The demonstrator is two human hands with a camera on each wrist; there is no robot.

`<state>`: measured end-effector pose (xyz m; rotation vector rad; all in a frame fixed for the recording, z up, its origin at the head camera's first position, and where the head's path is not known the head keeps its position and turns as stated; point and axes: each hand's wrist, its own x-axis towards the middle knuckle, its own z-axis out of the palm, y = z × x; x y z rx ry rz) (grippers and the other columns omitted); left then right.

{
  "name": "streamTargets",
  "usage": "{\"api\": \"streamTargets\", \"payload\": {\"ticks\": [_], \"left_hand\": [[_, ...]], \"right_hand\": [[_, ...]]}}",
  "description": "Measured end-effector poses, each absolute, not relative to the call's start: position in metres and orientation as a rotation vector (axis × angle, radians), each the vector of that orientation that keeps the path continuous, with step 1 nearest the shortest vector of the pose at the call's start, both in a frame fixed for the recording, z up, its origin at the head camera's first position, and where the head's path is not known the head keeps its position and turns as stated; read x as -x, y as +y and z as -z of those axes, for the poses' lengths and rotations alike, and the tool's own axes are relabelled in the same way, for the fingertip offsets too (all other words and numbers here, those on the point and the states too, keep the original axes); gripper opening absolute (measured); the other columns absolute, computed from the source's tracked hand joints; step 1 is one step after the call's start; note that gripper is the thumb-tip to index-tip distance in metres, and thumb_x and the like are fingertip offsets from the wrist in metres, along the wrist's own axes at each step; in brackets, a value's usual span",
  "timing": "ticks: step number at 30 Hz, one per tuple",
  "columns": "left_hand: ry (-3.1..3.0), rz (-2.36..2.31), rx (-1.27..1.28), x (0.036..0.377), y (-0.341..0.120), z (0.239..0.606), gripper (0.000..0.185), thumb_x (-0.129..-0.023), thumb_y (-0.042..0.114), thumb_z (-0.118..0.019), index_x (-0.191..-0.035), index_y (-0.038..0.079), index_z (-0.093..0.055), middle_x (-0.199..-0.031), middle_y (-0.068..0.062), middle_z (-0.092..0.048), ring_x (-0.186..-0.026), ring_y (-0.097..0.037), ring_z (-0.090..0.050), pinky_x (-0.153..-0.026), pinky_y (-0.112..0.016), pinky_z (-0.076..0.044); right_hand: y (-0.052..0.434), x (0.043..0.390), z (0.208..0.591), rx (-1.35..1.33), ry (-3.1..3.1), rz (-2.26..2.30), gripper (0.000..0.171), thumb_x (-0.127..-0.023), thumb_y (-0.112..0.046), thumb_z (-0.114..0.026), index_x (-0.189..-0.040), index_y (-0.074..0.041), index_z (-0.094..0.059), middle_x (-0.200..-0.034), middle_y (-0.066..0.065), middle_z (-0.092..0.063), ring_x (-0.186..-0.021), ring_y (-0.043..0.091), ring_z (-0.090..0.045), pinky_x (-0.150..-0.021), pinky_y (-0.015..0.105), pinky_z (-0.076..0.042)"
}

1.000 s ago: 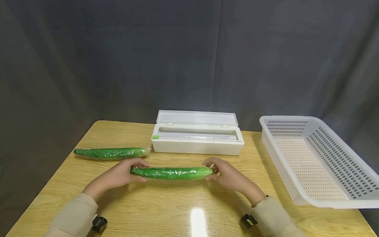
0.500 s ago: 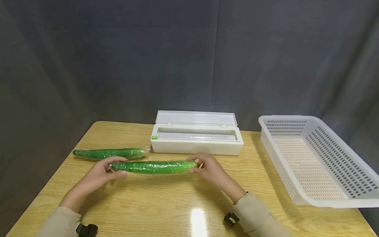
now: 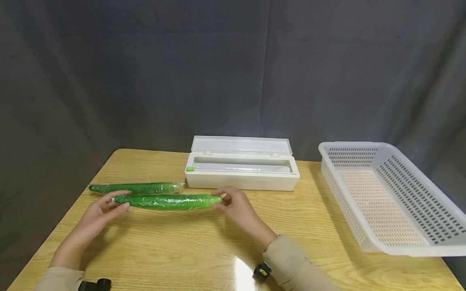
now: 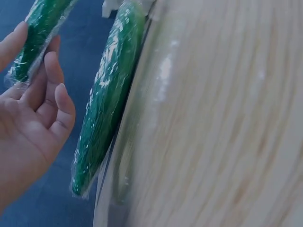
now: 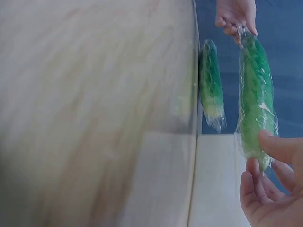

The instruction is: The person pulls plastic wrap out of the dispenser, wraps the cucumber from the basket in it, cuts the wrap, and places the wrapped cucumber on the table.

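Observation:
A cucumber (image 3: 167, 202) wrapped in clear plastic film is held level above the table, its dark end to the left. My left hand (image 3: 97, 214) pinches the dark end between thumb and fingers, and my right hand (image 3: 234, 208) pinches the paler end. Just behind it lies a second film-wrapped cucumber (image 3: 138, 188), partly overlapped by the held one in the head view. In the left wrist view the held cucumber (image 4: 42, 33) shows at the fingertips, the lying one (image 4: 109, 99) beside it. The right wrist view shows film bunched round the held cucumber's (image 5: 257, 99) ends.
A white cling film box (image 3: 242, 180) with its lid raised stands at the back middle, a roll inside and a green slider at its left. On the right stands a white perforated basket (image 3: 344, 202). The wooden table (image 3: 174, 250) ends before a dark curtain.
Both hands have carried the held cucumber leftward and slightly back, from in front of the film box to in front of the lying cucumber. The lying cucumber, box and basket have stayed in place.

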<state>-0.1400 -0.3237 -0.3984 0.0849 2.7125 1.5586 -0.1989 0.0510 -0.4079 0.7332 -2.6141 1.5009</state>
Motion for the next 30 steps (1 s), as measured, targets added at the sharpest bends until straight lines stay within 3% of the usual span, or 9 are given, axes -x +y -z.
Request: {"api": "streamTargets", "payload": {"ticks": [7,12,17,20,22,25,27,30], "left_hand": [[2.706,-1.605,-0.062,0.133,-0.338,0.399,0.053,-0.107,0.031,-0.046,-0.150,0.002,-0.035,-0.107,-0.001,-0.065,-0.097,-0.008,-0.064,-0.080,-0.025,-0.053],[2.698,-1.582,0.093,0.133,-0.346,0.399,0.062,-0.106,0.036,-0.047,-0.150,-0.005,-0.032,-0.100,0.005,-0.064,-0.092,-0.006,-0.063,-0.075,-0.024,-0.052],[2.651,-1.640,0.201,0.131,-0.352,0.403,0.067,-0.106,0.035,-0.046,-0.149,-0.013,-0.026,-0.104,0.009,-0.056,-0.089,0.004,-0.060,-0.075,-0.020,-0.053],[2.585,-1.740,0.265,0.132,-0.361,0.414,0.067,-0.105,0.035,-0.050,-0.146,-0.013,-0.030,-0.110,0.010,-0.049,-0.089,0.008,-0.058,-0.077,-0.018,-0.053],[2.515,-1.846,0.333,0.135,-0.370,0.423,0.073,-0.102,0.036,-0.055,-0.148,-0.012,-0.024,-0.110,0.009,-0.050,-0.087,0.008,-0.060,-0.077,-0.018,-0.054],[2.460,-1.938,0.428,0.138,-0.378,0.432,0.083,-0.100,0.037,-0.058,-0.152,-0.012,-0.015,-0.117,-0.003,-0.050,-0.083,0.007,-0.061,-0.074,-0.017,-0.054],[2.431,-1.951,0.471,0.138,-0.378,0.433,0.093,-0.101,0.037,-0.057,-0.151,-0.013,0.003,-0.127,-0.024,-0.047,-0.081,0.009,-0.061,-0.074,-0.017,-0.054],[2.436,-1.873,0.469,0.136,-0.373,0.426,0.090,-0.104,0.037,-0.049,-0.149,-0.013,0.010,-0.142,-0.042,-0.023,-0.081,0.013,-0.057,-0.076,-0.018,-0.054]], "right_hand": [[0.029,0.197,0.412,-0.703,-2.607,-1.547,0.032,-0.080,0.001,-0.080,-0.111,-0.004,-0.072,-0.104,0.008,-0.062,-0.075,0.010,-0.057,-0.067,0.022,-0.051],[0.013,0.196,0.412,-0.704,-2.599,-1.591,0.031,-0.080,0.003,-0.080,-0.110,-0.001,-0.072,-0.103,0.011,-0.056,-0.074,0.011,-0.057,-0.066,0.020,-0.051],[-0.003,0.195,0.413,-0.700,-2.652,-1.659,0.028,-0.085,0.000,-0.077,-0.112,-0.001,-0.072,-0.108,0.014,-0.059,-0.080,0.016,-0.062,-0.067,0.021,-0.051],[-0.011,0.194,0.414,-0.686,-2.689,-1.738,0.027,-0.088,-0.003,-0.074,-0.115,-0.001,-0.070,-0.115,0.014,-0.059,-0.083,0.015,-0.062,-0.067,0.022,-0.051],[-0.016,0.193,0.415,-0.682,-2.702,-1.774,0.029,-0.089,-0.005,-0.073,-0.118,-0.001,-0.069,-0.117,0.014,-0.059,-0.084,0.014,-0.063,-0.067,0.022,-0.051],[-0.022,0.190,0.414,-0.677,-2.735,-1.794,0.031,-0.091,-0.007,-0.071,-0.122,-0.002,-0.067,-0.119,0.013,-0.059,-0.087,0.014,-0.063,-0.069,0.022,-0.052],[-0.026,0.188,0.413,-0.678,-2.762,-1.802,0.033,-0.092,-0.009,-0.070,-0.124,-0.003,-0.065,-0.121,0.013,-0.059,-0.090,0.014,-0.064,-0.071,0.022,-0.053],[-0.029,0.185,0.412,-0.686,-2.819,-1.783,0.036,-0.094,-0.012,-0.068,-0.129,-0.004,-0.063,-0.125,0.014,-0.057,-0.095,0.016,-0.064,-0.075,0.024,-0.053]]}}
